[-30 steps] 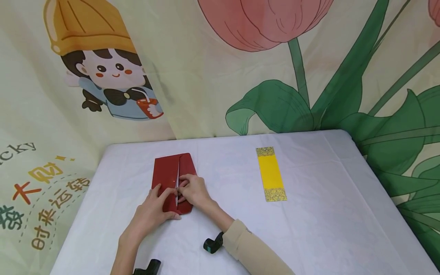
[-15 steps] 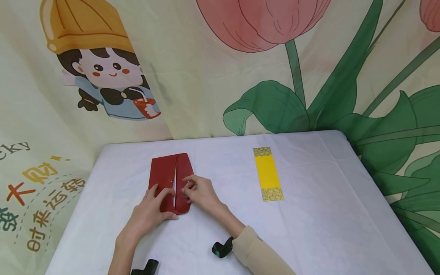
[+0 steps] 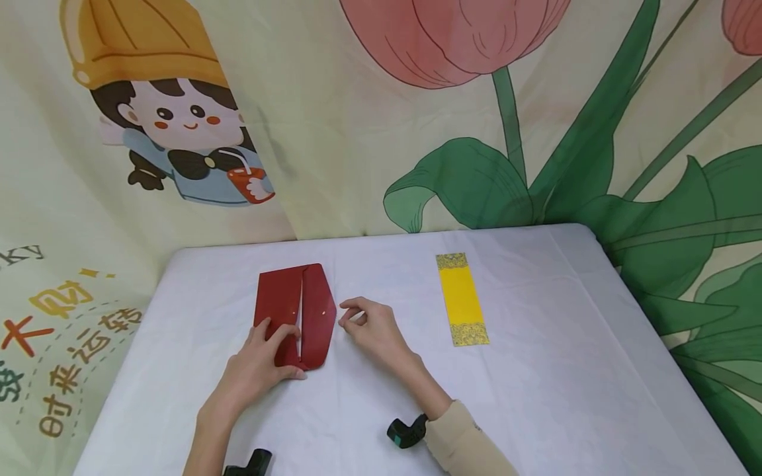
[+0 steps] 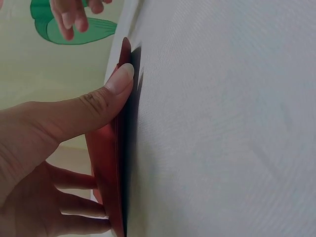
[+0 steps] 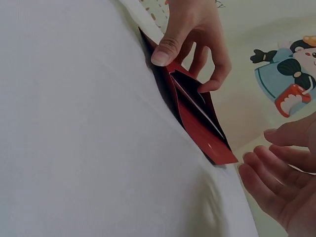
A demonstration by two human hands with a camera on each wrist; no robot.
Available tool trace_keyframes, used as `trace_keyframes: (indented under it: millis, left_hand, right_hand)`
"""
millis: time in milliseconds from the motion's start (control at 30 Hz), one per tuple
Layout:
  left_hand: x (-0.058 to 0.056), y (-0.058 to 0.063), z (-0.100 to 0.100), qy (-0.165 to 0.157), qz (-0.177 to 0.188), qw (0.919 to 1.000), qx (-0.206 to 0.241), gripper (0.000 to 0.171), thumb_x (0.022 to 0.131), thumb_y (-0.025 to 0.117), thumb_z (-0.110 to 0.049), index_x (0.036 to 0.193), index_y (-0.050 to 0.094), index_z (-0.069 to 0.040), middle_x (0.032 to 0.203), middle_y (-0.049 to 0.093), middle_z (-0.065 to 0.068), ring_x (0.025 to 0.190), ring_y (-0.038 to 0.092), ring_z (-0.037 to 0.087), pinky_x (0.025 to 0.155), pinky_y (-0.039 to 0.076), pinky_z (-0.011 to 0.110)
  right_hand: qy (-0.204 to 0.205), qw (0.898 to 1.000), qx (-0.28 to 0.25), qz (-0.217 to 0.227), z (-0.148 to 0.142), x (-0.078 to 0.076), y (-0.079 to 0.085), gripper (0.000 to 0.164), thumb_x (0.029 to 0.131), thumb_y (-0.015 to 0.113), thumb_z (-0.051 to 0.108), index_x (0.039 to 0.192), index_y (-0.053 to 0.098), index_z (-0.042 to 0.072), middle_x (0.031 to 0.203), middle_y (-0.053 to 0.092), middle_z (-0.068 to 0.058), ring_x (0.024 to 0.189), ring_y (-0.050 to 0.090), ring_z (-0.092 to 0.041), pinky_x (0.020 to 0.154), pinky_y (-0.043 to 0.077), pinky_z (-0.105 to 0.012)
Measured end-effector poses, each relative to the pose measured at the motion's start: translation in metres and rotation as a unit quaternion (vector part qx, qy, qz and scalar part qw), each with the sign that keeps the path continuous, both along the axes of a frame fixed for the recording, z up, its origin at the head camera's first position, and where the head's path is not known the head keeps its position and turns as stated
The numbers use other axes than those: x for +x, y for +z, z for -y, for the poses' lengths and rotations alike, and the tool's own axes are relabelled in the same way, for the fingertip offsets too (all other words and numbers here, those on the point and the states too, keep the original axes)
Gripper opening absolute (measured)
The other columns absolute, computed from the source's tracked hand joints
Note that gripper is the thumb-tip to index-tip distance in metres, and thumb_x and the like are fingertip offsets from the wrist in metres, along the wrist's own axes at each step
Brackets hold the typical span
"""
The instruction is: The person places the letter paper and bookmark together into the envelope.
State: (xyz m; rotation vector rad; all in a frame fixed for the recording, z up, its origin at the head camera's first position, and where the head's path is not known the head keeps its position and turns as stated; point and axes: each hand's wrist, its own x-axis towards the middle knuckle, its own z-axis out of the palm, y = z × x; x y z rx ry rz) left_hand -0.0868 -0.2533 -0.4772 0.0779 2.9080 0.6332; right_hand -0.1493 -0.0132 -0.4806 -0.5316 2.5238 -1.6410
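Observation:
A dark red envelope (image 3: pixel 276 291) lies on the white-covered table, its flap (image 3: pixel 318 320) turned out to the right. My left hand (image 3: pixel 253 367) holds it at the lower edge: the thumb presses on the near side while the bent index finger sits at the mouth. In the right wrist view that mouth gapes, and a pale strip shows inside the envelope (image 5: pixel 197 131). My right hand (image 3: pixel 378 334) hovers just right of the flap's tip, fingers loosely bent, holding nothing. From the left wrist, the left thumb (image 4: pixel 113 91) is seen against the envelope's edge.
To the right on the table (image 3: pixel 548 370) lies a yellow paper strip (image 3: pixel 463 297) with patterned ends. Behind the table hangs a printed cloth (image 3: pixel 333 132) with a cartoon figure and large tulips. A black wrist camera (image 3: pixel 407 432) is on the right wrist.
My right hand has left the envelope's mouth and moved right, past the flap, coming away with nothing visible in it. The left hand keeps its hold on the envelope.

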Motion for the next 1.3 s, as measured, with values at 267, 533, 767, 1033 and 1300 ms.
trace_keyframes:
  millis: [267, 533, 767, 1033, 1300]
  left_hand:
    - [0.001, 0.001, 0.001, -0.004, 0.000, 1.0000, -0.003, 0.069, 0.076, 0.090, -0.043, 0.133, 0.056, -0.025, 0.154, 0.031, 0.038, 0.137, 0.036, 0.060, 0.089, 0.048, 0.077]
    - [0.000, 0.001, 0.001, -0.002, 0.004, 1.0000, 0.002, 0.069, 0.076, 0.091, -0.042, 0.133, 0.056, -0.025, 0.154, 0.030, 0.038, 0.138, 0.035, 0.061, 0.089, 0.048, 0.077]
    - [0.000, 0.000, 0.001, -0.002, 0.003, 1.0000, 0.002, 0.069, 0.076, 0.091, -0.042, 0.133, 0.056, -0.025, 0.155, 0.030, 0.037, 0.138, 0.034, 0.061, 0.089, 0.048, 0.077]
    - [0.000, -0.001, 0.001, -0.004, -0.001, 1.0000, 0.001, 0.067, 0.076, 0.090, -0.045, 0.132, 0.056, -0.027, 0.155, 0.030, 0.037, 0.138, 0.038, 0.060, 0.087, 0.045, 0.080]
    - [0.001, -0.001, 0.001, -0.004, -0.005, 1.0000, 0.000, 0.067, 0.076, 0.090, -0.043, 0.131, 0.056, -0.026, 0.155, 0.030, 0.037, 0.138, 0.037, 0.060, 0.088, 0.046, 0.079]
  right_hand:
    - [-0.038, 0.999, 0.014, 0.003, -0.023, 0.002, 0.004, 0.026, 0.093, 0.073, 0.007, 0.119, 0.072, 0.004, 0.091, 0.074, -0.002, 0.070, 0.067, -0.010, 0.064, 0.050, -0.019]
    - [-0.086, 0.995, 0.053, -0.002, -0.038, 0.000, 0.004, 0.025, 0.092, 0.075, 0.010, 0.117, 0.073, 0.005, 0.088, 0.073, -0.002, 0.068, 0.066, -0.010, 0.064, 0.052, -0.021]
    - [-0.112, 0.991, 0.069, 0.007, -0.051, -0.004, 0.002, 0.024, 0.092, 0.075, 0.013, 0.116, 0.073, 0.007, 0.088, 0.072, -0.001, 0.071, 0.067, -0.011, 0.066, 0.053, -0.025]
    - [-0.152, 0.984, 0.086, 0.016, -0.064, -0.008, 0.000, 0.026, 0.093, 0.076, 0.018, 0.117, 0.074, 0.008, 0.087, 0.070, 0.000, 0.074, 0.064, -0.015, 0.068, 0.053, -0.029]
    - [-0.194, 0.974, 0.115, 0.020, -0.078, -0.020, -0.003, 0.025, 0.094, 0.076, 0.018, 0.117, 0.074, 0.009, 0.087, 0.070, -0.001, 0.074, 0.063, -0.016, 0.069, 0.052, -0.030]
